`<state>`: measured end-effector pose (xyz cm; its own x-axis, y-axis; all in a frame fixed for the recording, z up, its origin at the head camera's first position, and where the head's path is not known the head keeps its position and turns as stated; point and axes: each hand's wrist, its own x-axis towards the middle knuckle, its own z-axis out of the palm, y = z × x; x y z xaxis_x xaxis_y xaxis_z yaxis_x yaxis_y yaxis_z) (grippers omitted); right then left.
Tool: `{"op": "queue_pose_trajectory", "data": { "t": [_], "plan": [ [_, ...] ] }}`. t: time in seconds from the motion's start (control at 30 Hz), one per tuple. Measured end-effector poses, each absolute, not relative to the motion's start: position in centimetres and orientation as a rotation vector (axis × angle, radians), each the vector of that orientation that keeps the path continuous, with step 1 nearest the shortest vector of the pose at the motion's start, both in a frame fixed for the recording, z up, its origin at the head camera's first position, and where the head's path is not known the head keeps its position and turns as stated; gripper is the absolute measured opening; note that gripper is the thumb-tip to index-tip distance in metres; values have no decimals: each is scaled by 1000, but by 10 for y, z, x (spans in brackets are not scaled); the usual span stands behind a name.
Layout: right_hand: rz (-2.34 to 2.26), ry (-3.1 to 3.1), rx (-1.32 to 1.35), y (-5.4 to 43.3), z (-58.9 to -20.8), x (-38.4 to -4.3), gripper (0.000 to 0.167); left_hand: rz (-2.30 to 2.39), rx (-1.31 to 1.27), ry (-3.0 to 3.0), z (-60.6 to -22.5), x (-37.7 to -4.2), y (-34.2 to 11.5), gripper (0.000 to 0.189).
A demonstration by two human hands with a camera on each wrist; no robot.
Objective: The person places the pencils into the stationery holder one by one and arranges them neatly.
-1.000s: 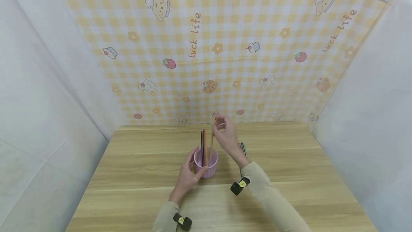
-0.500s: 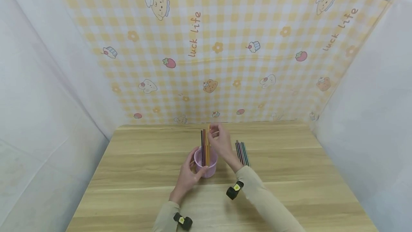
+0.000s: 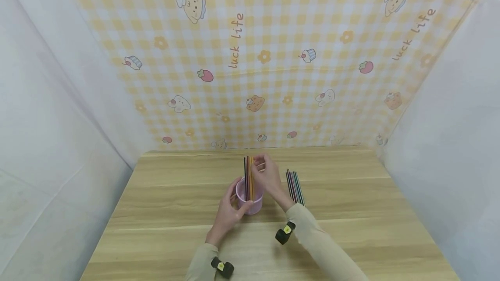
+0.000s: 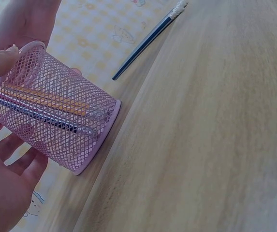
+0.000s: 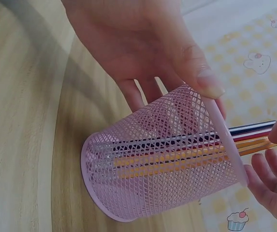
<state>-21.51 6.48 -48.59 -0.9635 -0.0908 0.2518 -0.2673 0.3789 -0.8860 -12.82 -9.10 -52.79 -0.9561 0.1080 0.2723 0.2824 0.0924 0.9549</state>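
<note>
A pink mesh pencil cup (image 3: 255,208) stands upright on the wooden table, and my left hand (image 3: 228,214) grips it by the side, thumb at the rim. Several pencils, dark, red and orange-yellow, stand together inside against the near left wall; they also show through the mesh cup (image 5: 177,188) in the right wrist view. Over the cup, my right hand (image 3: 269,178) pinches an orange-yellow pencil (image 5: 252,146) near its upper end, its lower end down in the cup. In the right wrist view, the fingertips of the right hand (image 5: 276,183) are beside the rim.
Several loose pencils (image 3: 295,187), dark and green among them, lie side by side on the table (image 3: 343,229) right of the cup, partly behind the right forearm. A yellow checked cloth (image 3: 250,81) hangs behind the table, with white walls (image 3: 47,133) at both sides.
My right hand has moved down and left, lowering the orange-yellow pencil deeper into the cup beside the others. More of the loose pencils shows now. The left hand keeps its hold.
</note>
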Motion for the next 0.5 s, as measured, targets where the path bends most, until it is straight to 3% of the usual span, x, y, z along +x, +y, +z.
{"op": "queue_pose_trajectory", "data": {
  "t": [0.3,0.5],
  "plan": [
    [1578,-2460,285,82,-484,-220,24,-1985,-385,-2234,-529,-130,-90,81],
    [1603,-2478,186,103,-486,-226,27,-1957,-350,-2251,-551,-138,-89,85]
  ]
}}
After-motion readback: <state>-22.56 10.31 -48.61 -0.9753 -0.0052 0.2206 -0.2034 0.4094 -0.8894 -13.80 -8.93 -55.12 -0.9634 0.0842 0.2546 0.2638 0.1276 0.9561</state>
